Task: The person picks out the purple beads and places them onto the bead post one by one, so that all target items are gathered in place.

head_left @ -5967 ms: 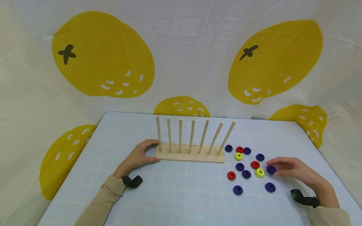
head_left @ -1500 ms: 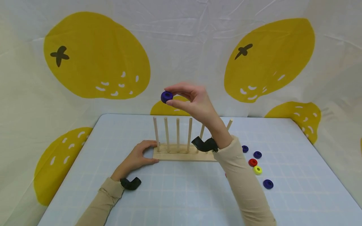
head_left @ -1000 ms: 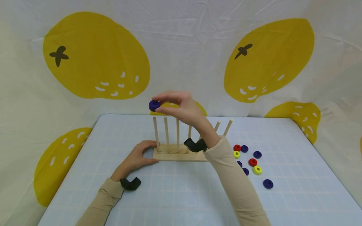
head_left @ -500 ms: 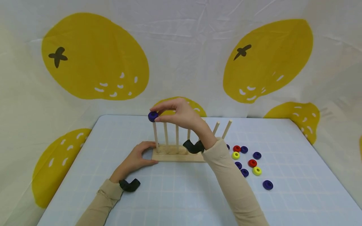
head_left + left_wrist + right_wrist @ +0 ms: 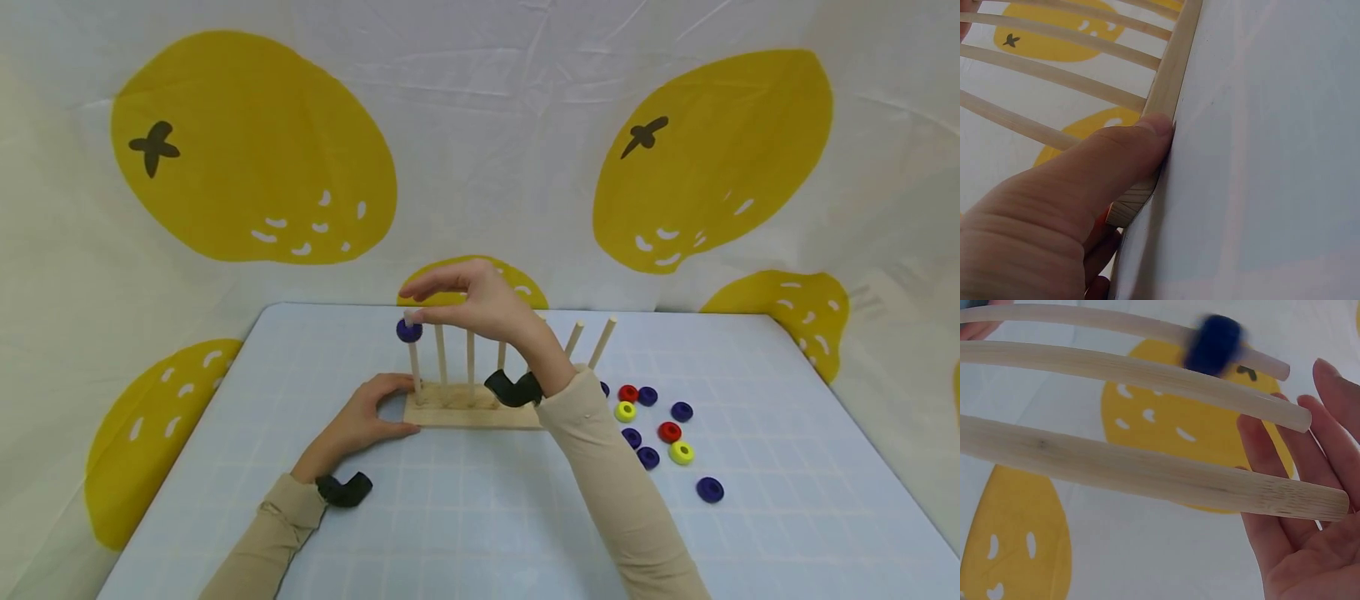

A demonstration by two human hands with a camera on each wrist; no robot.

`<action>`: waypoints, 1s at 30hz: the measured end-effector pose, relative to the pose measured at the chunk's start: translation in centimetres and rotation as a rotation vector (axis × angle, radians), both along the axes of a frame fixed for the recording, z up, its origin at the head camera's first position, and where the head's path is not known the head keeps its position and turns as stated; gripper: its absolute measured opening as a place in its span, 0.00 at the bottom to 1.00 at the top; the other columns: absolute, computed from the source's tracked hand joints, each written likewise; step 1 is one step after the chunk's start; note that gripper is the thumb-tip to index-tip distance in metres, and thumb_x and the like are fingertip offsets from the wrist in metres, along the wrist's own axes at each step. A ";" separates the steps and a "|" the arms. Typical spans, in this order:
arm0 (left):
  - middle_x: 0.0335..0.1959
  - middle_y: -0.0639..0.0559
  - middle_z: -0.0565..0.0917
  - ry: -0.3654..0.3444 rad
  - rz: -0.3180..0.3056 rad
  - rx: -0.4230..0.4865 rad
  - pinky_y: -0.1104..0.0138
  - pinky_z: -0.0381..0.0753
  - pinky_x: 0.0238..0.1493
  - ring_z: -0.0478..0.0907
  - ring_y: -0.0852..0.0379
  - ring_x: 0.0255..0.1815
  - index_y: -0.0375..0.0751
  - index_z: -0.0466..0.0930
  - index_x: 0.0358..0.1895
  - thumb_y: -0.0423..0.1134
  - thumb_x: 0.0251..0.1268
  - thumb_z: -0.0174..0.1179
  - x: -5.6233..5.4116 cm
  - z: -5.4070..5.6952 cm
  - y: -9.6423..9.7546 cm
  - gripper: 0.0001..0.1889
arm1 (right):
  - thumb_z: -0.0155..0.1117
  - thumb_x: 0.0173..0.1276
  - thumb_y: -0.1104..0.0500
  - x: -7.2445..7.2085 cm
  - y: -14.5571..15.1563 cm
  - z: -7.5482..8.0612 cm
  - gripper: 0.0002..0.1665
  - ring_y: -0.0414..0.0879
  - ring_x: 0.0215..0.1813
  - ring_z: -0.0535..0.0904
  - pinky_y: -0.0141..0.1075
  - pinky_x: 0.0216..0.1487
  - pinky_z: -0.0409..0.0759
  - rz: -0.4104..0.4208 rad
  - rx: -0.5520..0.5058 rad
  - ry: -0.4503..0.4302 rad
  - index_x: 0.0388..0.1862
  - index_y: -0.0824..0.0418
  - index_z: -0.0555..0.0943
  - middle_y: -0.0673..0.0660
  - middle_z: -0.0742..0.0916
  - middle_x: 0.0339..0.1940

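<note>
A dark blue ring (image 5: 408,331) sits around the leftmost peg, just below its top, in the head view. In the right wrist view the same blue ring (image 5: 1215,345) is blurred on the farthest visible peg. My right hand (image 5: 480,302) hovers above it, thumb and fingers spread apart, no longer touching the ring. That hand's fingers (image 5: 1272,481) are behind the peg tips. My left hand (image 5: 366,423) grips the left end of the wooden peg stand (image 5: 472,417), its thumb (image 5: 1122,147) along the front edge of the base. The right forearm hides part of the stand.
Loose blue, red (image 5: 670,432) and yellow (image 5: 682,452) rings lie scattered on the table right of the stand; the right sleeve (image 5: 622,492) covers part of that area. A white cloth with yellow fruit prints hangs behind the table (image 5: 450,517).
My right hand picked up a blue ring at the right, carried it left above the stand, lowered it onto the leftmost peg and let go. The left hand keeps its grip.
</note>
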State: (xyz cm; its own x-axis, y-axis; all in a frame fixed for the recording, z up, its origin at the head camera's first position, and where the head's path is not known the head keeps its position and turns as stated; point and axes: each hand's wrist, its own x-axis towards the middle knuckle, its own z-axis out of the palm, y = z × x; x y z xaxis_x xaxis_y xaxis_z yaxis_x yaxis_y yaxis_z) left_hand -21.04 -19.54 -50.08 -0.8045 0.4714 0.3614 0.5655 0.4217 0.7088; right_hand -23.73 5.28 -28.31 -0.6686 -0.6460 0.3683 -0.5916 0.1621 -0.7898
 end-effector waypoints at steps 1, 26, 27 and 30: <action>0.61 0.50 0.80 -0.003 -0.003 0.003 0.56 0.69 0.66 0.72 0.48 0.63 0.44 0.80 0.59 0.40 0.45 0.80 0.0 0.0 0.0 0.33 | 0.73 0.63 0.60 0.0 0.0 0.0 0.15 0.39 0.51 0.83 0.36 0.56 0.79 -0.005 0.002 0.005 0.49 0.58 0.87 0.47 0.89 0.46; 0.60 0.49 0.80 -0.037 0.006 0.028 0.56 0.68 0.67 0.73 0.47 0.63 0.44 0.81 0.58 0.38 0.43 0.81 0.1 0.2 0.2 0.33 | 0.67 0.67 0.66 0.7 1.7 1.0 0.11 0.50 0.51 0.84 0.44 0.59 0.79 0.028 -0.273 -0.026 0.48 0.66 0.86 0.57 0.88 0.47; 0.60 0.49 0.80 -0.033 0.006 0.027 0.56 0.68 0.67 0.73 0.47 0.63 0.44 0.81 0.58 0.38 0.42 0.81 0.1 0.2 0.2 0.33 | 0.67 0.67 0.67 0.8 1.9 1.0 0.11 0.50 0.50 0.84 0.45 0.60 0.79 0.027 -0.281 -0.018 0.48 0.66 0.86 0.57 0.88 0.47; 0.59 0.49 0.80 -0.022 0.007 0.028 0.59 0.68 0.67 0.73 0.47 0.63 0.43 0.81 0.57 0.38 0.42 0.82 0.0 0.2 0.2 0.33 | 0.67 0.67 0.67 1.3 2.8 1.3 0.11 0.51 0.51 0.84 0.45 0.60 0.78 0.012 -0.284 0.002 0.47 0.66 0.86 0.57 0.88 0.46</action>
